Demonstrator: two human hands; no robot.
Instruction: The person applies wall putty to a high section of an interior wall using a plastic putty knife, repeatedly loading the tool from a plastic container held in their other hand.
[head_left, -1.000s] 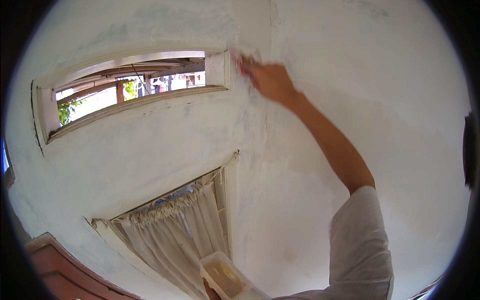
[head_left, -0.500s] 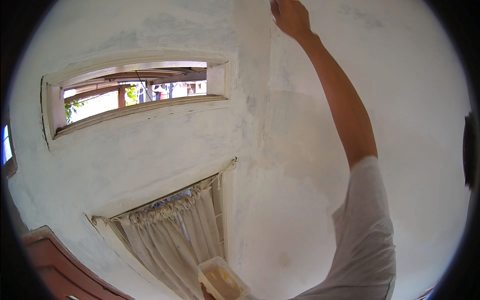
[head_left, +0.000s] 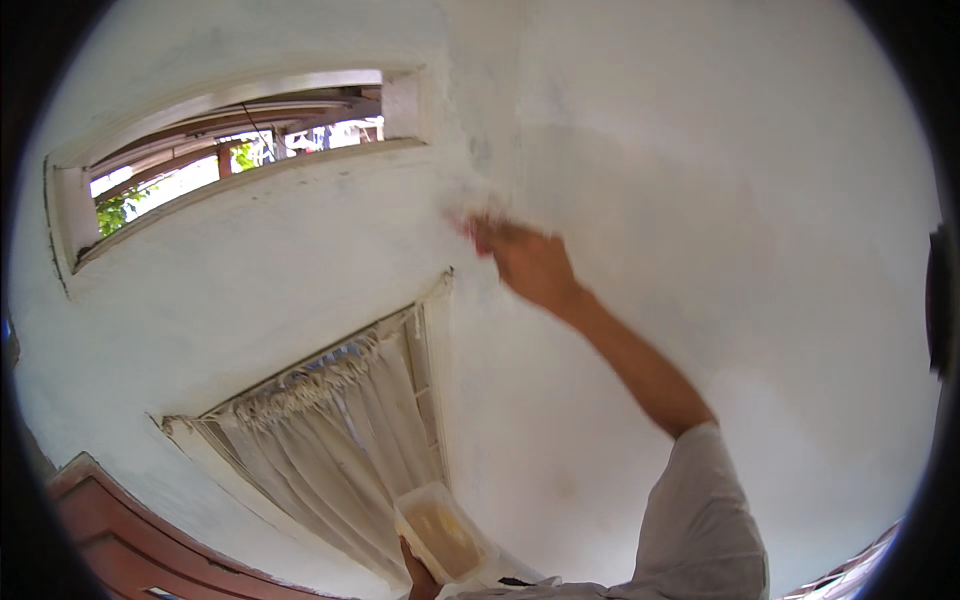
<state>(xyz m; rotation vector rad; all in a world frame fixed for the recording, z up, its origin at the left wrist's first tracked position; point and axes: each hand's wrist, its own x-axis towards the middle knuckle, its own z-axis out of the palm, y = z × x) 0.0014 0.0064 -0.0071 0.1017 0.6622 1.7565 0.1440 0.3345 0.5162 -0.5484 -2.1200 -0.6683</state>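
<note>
My right hand [head_left: 535, 268] is raised in front of the wall corner, closed around a small tool with a red handle [head_left: 481, 240]. Motion smears the tool's far end, so its kind does not show. It points left, close to the wall by the upper right corner of the curtained window. Low in the picture, my left hand [head_left: 421, 578] grips the side of a translucent rectangular plastic tub [head_left: 430, 495]. A pale beige substance coats the inside of the tub. Only part of that hand shows.
A white wall [head_left: 600, 400] with patchy damp-looking areas spans the right. On the left are a narrow high window opening [head_left: 260, 175] and a lower window with a gathered beige curtain [head_left: 330, 420]. Reddish-brown wooden panelling [head_left: 150, 535] stands at lower left.
My right hand has come down and left from high on the wall to near the curtained window's upper corner. The view has shifted, and more of my left hand shows.
</note>
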